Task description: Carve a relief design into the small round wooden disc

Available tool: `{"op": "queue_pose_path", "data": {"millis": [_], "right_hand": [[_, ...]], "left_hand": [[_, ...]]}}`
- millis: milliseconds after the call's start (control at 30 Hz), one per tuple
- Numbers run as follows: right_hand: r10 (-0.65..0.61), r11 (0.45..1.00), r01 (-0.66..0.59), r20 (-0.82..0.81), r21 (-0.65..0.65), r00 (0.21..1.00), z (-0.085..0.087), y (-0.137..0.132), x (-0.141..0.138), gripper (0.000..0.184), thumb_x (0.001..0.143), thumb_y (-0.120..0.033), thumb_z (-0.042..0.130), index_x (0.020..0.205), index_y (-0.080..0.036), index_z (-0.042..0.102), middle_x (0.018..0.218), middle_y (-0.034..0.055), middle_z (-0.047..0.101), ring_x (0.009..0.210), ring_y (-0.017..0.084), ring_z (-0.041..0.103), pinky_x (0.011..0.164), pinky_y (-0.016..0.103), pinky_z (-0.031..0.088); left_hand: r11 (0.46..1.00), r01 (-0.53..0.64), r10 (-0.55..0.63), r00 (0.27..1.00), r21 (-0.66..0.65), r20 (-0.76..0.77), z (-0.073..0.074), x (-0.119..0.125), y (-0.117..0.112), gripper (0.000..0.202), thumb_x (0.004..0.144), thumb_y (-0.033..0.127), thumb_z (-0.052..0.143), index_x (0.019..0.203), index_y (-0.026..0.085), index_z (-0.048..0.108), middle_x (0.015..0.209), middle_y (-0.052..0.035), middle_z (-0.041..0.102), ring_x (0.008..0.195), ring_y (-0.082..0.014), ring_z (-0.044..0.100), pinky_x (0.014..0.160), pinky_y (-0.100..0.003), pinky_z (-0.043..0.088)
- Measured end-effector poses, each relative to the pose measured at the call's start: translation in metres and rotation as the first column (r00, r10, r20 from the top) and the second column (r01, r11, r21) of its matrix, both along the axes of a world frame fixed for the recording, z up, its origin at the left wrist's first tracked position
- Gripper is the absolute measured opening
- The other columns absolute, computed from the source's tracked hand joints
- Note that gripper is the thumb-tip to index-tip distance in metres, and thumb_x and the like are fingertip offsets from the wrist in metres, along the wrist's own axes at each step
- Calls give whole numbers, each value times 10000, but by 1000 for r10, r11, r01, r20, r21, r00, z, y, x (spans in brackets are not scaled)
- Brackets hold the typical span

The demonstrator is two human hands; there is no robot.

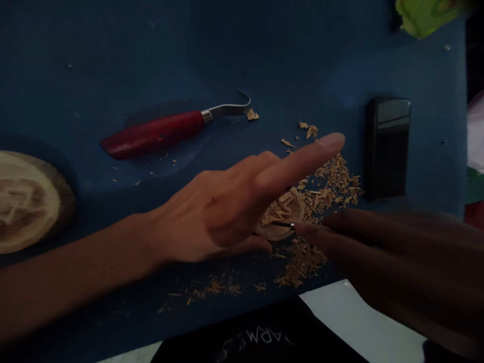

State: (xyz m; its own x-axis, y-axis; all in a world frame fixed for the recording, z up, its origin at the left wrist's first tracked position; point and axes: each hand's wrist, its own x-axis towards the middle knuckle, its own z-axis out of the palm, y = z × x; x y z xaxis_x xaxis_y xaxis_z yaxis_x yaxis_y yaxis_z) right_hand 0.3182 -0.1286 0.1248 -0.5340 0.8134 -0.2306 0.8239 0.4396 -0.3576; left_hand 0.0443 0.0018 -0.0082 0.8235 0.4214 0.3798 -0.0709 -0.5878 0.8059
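My left hand (230,206) reaches in from the left and grips a small round wooden piece (278,233) on the blue table. Its thumb lies at the near edge, the index finger stretches out above the wood, and the other fingers are hidden. Loose shavings lie in the wood's hollowed face. My right hand (381,252), dark and partly blurred, is closed on a slim carving tool (282,224). The tool's thin metal shaft and ferrule show, with its tip against the hollow; the handle is hidden inside the hand.
A red-handled hook knife (159,133) lies beyond my left hand. Wood shavings (333,184) are scattered around the piece. A black box-like object (387,148) is at right, a larger wood slice (28,201) at left, and a yellow-green object (427,17) at top right. White paper (363,312) lies near me.
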Motion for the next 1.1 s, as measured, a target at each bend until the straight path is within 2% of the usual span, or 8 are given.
{"op": "queue_pose_path", "data": {"millis": [100,233,500,633,800,967,1033,1100], "right_hand": [[-2,999,1,29,39,1000,-2,-2,4,572,1062,44,484,1515,-285,603,1042,-9,799,716,170,690,570,374,431],[41,998,-43,37,55,998,-7,1,8,538,1065,51,484,1463,-292,597,1039,-18,786,702,174,678,557,411,405],[111,994,-111,6,6,994,-7,8,10,501,1070,58,468,1421,-288,559,998,-14,746,670,169,621,585,400,362],[155,986,-156,21,62,988,-10,9,11,448,1078,49,480,1373,-274,576,962,-24,728,626,159,565,567,403,321],[213,977,-211,-63,36,975,-14,24,11,477,978,98,485,1267,-270,578,931,-41,710,664,165,563,582,428,330],[214,976,-210,-79,47,974,-15,31,11,476,969,115,483,1239,-271,550,937,-57,680,664,136,527,606,404,333],[183,983,-182,-60,32,981,-15,26,9,486,962,116,470,1236,-276,559,925,-50,683,655,145,520,619,410,328],[138,990,-136,-55,34,989,-14,19,5,465,986,106,458,1230,-279,550,922,-45,678,652,151,514,614,399,333]], "left_hand": [[997,67,-64,996,-45,56,-4,-1,1,942,1228,445,738,2011,299,236,1660,-153,775,1320,-306,866,968,-395,795],[985,138,-132,989,-101,60,-2,0,2,942,1235,405,697,2026,315,193,1691,-167,778,1408,-327,866,962,-399,797],[989,120,-116,992,-92,43,-2,-3,2,860,1247,465,663,2002,285,292,1666,-159,800,1445,-350,864,1069,-498,815],[989,105,-102,994,-105,31,-5,-3,1,884,1217,446,725,1992,301,327,1647,-141,813,1419,-362,877,1057,-503,813],[973,139,-141,990,-183,6,-1,-3,0,911,1246,449,712,2021,349,243,1626,-129,825,1302,-330,906,953,-436,808],[982,128,-133,991,-140,-27,8,-1,0,886,1228,179,637,2007,341,248,1555,-115,845,1215,-260,909,892,-356,778],[984,141,-143,990,-107,-8,10,2,0,814,1262,214,589,1998,313,255,1563,-121,838,1293,-282,911,920,-372,793],[987,136,-136,991,-81,10,10,3,1,741,1308,349,557,1989,292,274,1577,-134,831,1376,-328,905,998,-451,818]]}}
